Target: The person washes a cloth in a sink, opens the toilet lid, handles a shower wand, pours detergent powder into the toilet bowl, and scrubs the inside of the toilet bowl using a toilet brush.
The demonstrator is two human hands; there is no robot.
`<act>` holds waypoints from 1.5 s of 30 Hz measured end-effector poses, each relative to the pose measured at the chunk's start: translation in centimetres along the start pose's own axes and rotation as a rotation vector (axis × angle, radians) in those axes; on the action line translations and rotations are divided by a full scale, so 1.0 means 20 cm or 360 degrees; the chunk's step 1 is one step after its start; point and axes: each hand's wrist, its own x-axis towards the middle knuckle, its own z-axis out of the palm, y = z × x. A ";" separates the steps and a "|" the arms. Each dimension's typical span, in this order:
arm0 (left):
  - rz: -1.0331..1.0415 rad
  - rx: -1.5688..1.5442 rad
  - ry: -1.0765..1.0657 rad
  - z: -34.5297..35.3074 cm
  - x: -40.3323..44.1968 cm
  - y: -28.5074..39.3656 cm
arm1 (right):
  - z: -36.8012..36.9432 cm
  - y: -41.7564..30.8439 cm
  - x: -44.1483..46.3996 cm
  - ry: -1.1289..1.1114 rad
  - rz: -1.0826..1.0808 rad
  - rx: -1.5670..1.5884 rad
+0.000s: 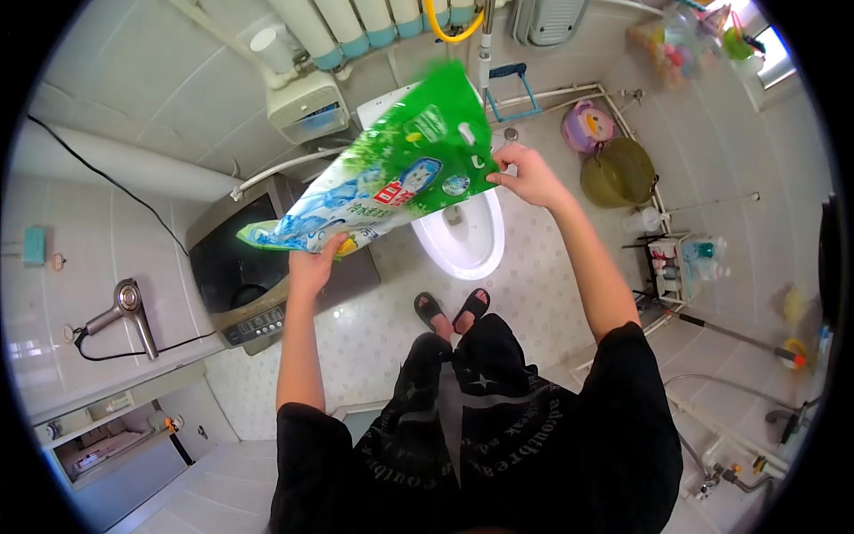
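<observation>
A large green, white and blue plastic detergent bag (382, 173) is stretched tilted between my hands at chest height. My left hand (313, 265) is closed on its lower edge, toward the white end. At the green end, my right hand (527, 176) pinches the corner beside the handle cut-outs. The bag's far upper corner is blurred. Beneath and behind the bag is a white squat toilet (476, 240), partly covered by it. A dark top-loading washing machine (236, 240) stands to the left of my left hand.
A hair dryer (129, 311) hangs at the left with its black cord. An olive bucket (618, 173) and pink basin (587, 126) are at the right wall, above a small shelf rack (672, 267). Filter cylinders (356, 27) and a yellow hose (458, 36) are at the top.
</observation>
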 end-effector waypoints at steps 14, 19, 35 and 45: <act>0.0820 0.0899 -0.0252 0.08 0.16 0.50 | 0.23 0.20 -0.19 0.0302 -0.0251 -0.0705; 0.1172 0.1001 -0.0232 0.19 0.24 0.55 | 0.24 0.27 -0.26 0.0228 -0.0177 -0.0798; 0.1615 0.0985 -0.0364 0.52 0.35 0.55 | 0.46 0.46 -0.50 0.0397 -0.0113 -0.0959; 0.1525 0.0866 -0.0378 0.68 0.34 0.44 | 0.64 0.80 -0.64 0.0443 0.0425 -0.0217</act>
